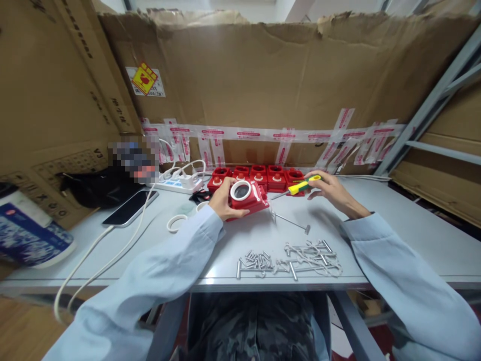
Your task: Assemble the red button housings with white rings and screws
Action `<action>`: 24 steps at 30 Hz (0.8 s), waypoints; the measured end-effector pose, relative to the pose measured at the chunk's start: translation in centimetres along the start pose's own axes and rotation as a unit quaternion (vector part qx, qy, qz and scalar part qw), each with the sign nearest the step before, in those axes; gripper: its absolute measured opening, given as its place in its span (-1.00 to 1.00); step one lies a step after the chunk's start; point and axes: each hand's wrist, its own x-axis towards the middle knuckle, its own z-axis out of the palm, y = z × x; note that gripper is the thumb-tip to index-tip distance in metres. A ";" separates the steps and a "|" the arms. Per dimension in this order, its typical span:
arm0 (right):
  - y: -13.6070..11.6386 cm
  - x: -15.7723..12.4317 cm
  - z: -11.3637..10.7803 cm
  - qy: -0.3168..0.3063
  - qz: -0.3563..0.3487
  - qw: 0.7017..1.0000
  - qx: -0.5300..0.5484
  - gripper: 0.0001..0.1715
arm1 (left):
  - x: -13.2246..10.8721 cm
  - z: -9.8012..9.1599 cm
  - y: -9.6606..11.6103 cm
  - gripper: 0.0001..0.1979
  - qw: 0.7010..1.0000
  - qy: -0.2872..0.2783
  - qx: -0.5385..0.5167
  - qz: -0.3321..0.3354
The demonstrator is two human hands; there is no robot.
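My left hand (224, 201) grips a red box-shaped housing (252, 201) with a white ring (240, 190) around its round opening, tilted above the table. In my right hand (330, 189) is a screwdriver (299, 187) with a yellow and green handle; its shaft points left at the housing's right side. Whether the tip touches a screw is too small to tell. A thin metal rod with a small hammer-like head (307, 229) extends right from below the housing. Behind, several similar red housings (258, 175) stand in a row.
Small metal screws or pins (258, 259) lie piled near the front edge, beside metal T-shaped rods (315, 255) tangled with pale cord. Loose white rings (176, 223), a phone (130, 208), a power strip (180, 184) and cables are at left. Cardboard (240, 80) walls the back.
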 end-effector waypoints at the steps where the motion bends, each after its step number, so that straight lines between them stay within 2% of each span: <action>1: -0.2 -0.1 -0.1 -0.017 -0.008 1.000 -0.012 -0.64 | 0.0 0.1 -0.1 -0.36 1.000 -0.006 0.007 0.007; 5: -0.6 -0.5 -0.1 -0.076 -0.041 0.994 -0.072 -0.67 | -0.1 0.5 -0.7 -0.37 1.000 -0.013 0.025 0.008; 9: -0.1 -0.6 0.4 -0.085 -0.030 0.994 -0.068 -0.61 | -0.2 0.8 -1.0 -0.39 0.999 -0.030 0.008 0.015; 13: 0.5 -0.6 0.9 -0.044 0.010 0.998 -0.044 -0.55 | -0.3 1.0 -0.9 -0.40 0.999 -0.045 -0.001 0.016; 19: 0.6 -0.7 2.0 0.056 0.029 0.998 -0.021 -0.47 | -0.3 0.9 -1.0 -0.36 0.999 -0.047 0.010 0.011; 24: 0.6 -0.7 2.4 0.089 0.042 0.995 0.013 -0.47 | -0.4 0.7 -1.2 -0.37 0.998 -0.045 0.033 0.003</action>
